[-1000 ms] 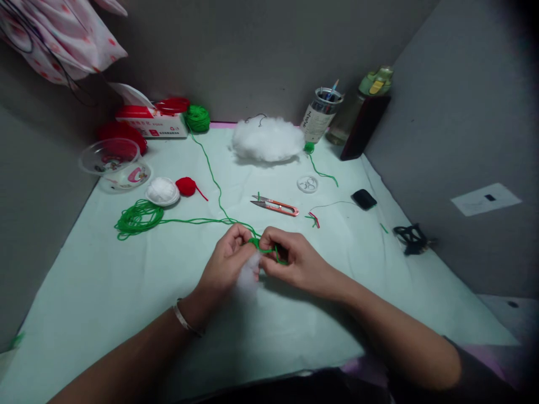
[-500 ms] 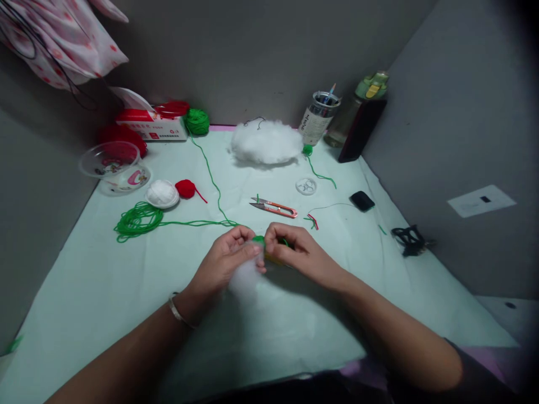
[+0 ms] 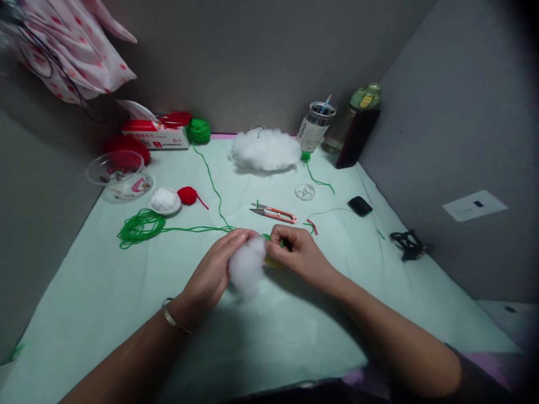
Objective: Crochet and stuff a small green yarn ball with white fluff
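A loose tuft of white stuffing (image 3: 247, 269) sits against the palm of my left hand (image 3: 214, 266), whose fingers curl behind it. Close by on the right, my right hand (image 3: 301, 251) is closed, thumb against fingers, on a small green and yellow yarn piece (image 3: 274, 262). Most of that piece is covered by my fingers, and its shape cannot be made out. Green yarn (image 3: 197, 229) runs from behind my left hand to a loose coil (image 3: 142, 227) on the left. Orange-handled thread snips (image 3: 275, 214) lie just beyond my hands.
A big heap of stuffing (image 3: 265, 150) lies at the back. Further left are a white yarn ball (image 3: 165, 200), a red one (image 3: 187, 195) and plastic tubs (image 3: 126, 182). A pen can (image 3: 315, 128), bottle (image 3: 365, 98), black pad (image 3: 360, 206) and black clip (image 3: 408, 246) stand or lie right.
My left hand has turned and its fingers now lie behind the stuffing, which shows as a fuller tuft. My right hand stays beside it. The view has tilted slightly.
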{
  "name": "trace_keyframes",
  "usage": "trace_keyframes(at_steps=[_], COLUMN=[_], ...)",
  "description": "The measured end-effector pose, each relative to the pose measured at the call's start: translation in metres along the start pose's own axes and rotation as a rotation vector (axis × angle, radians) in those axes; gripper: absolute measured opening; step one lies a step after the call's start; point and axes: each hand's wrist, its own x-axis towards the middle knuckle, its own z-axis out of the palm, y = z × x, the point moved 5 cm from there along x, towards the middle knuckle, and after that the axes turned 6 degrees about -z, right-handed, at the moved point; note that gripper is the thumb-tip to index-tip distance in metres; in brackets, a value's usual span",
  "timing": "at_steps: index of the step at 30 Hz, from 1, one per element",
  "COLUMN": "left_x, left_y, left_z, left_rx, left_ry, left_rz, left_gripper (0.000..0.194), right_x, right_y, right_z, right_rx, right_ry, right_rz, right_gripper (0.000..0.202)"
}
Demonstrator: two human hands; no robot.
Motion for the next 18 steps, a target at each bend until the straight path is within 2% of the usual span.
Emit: trace_keyframes(at_steps=[4, 10, 14, 16, 18], left_x=[0.003, 0.006, 0.002, 0.0, -0.001], left_y=[-0.002, -0.01, -0.001, 0.002, 0.0], left_z=[-0.004, -0.007, -0.006, -0.006, -0.005], left_rx=[0.03, 0.094, 0.27, 0.322, 0.31], left_ry=[0.023, 0.068, 0.175, 0.204, 0.189], left_rz=[0.012, 0.042, 0.175, 0.227, 0.221], left_gripper=[0.038, 0.031, 0.022, 0.023, 0.022], right_x=[0.0, -0.004, -0.007, -0.007, -0.006], right_y=[-0.001, -0.01, -0.014, -0.012, -0.008], right_z=[0.0, 0.006, 0.014, 0.017, 0.018], right_rx=[0.023, 0.03, 0.008, -0.036, -0.07], right_ry=[0.009, -0.11, -0.174, -0.163, -0.117], right_rz=[-0.031, -0.075, -0.152, -0.182, -0.173], right_gripper=[0.028, 0.015, 0.015, 0.016, 0.017])
